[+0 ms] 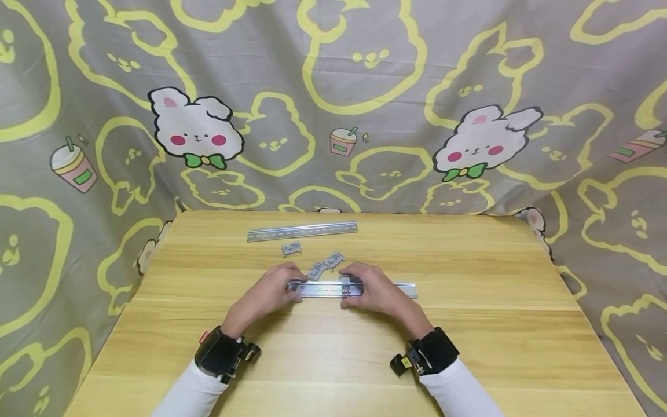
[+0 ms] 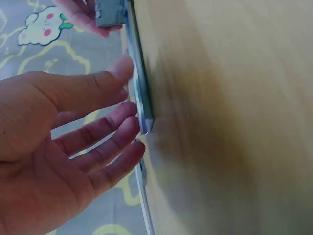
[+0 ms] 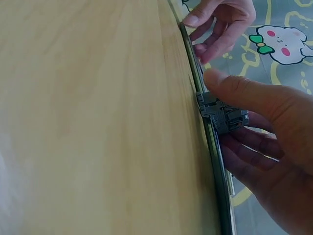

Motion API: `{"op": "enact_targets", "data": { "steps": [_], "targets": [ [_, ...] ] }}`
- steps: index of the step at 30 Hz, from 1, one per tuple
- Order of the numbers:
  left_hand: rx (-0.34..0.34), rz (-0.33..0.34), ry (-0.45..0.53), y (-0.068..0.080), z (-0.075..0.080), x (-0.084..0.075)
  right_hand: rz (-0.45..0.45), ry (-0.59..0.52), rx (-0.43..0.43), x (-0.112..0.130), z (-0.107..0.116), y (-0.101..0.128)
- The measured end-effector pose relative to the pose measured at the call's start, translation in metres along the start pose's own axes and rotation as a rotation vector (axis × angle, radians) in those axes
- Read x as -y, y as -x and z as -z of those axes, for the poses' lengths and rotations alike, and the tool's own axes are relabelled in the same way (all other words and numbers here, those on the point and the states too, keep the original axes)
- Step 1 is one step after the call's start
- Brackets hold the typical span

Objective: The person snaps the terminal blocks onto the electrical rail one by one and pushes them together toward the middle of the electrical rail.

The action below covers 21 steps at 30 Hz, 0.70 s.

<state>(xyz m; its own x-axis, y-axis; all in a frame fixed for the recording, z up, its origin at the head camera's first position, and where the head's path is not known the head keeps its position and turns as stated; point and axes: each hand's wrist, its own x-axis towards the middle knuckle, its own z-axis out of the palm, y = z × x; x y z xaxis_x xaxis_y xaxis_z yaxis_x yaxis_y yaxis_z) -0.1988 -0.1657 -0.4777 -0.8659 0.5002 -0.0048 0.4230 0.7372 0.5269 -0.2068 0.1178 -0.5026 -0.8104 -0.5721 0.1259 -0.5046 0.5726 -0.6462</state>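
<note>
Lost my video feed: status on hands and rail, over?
Left hand steadies the rail end. Right hand pinches the grey clip on it. Loose clips lie behind, apart.

The head view looks down and forward over the light wooden table [image 1: 469, 324]; both wrist views sit close, sharing the long silver metal rail [image 1: 333, 289] [image 2: 139, 83] [image 3: 215, 161]

Rail [image 1: 365, 288]: slotted metal strip, flat on table, running L-R near centre. L end under left hand [image 1: 271, 292] fingertips, fingers fairly straight. Grey clips [image 1: 346, 286] seated across rail approx mid-length, upright, side by side; right hand [image 1: 376, 291] pinches them, thumb on near side. Rail's R end bare.
</note>
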Motion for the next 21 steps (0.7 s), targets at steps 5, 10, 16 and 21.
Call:
{"op": "enact_targets", "data": {
  "steps": [5, 10, 16, 21],
  "targets": [
    [-0.067, -0.040, 0.035, 0.002, 0.011, 0.010, -0.074, -0.011, 0.004, 0.009, 0.015, 0.003],
    [-0.138, -0.022, 0.014, 0.000, 0.032, 0.027, -0.101, 0.010, -0.074, 0.010, 0.044, -0.002],
    [-0.193, 0.016, -0.116, -0.008, 0.055, 0.049, -0.026, 0.168, -0.107, -0.001, 0.068, -0.020],
    [-0.153, 0.054, -0.212, -0.018, 0.069, 0.061, -0.035, 0.282, -0.063, -0.011, 0.075, -0.037]
  ]
}}
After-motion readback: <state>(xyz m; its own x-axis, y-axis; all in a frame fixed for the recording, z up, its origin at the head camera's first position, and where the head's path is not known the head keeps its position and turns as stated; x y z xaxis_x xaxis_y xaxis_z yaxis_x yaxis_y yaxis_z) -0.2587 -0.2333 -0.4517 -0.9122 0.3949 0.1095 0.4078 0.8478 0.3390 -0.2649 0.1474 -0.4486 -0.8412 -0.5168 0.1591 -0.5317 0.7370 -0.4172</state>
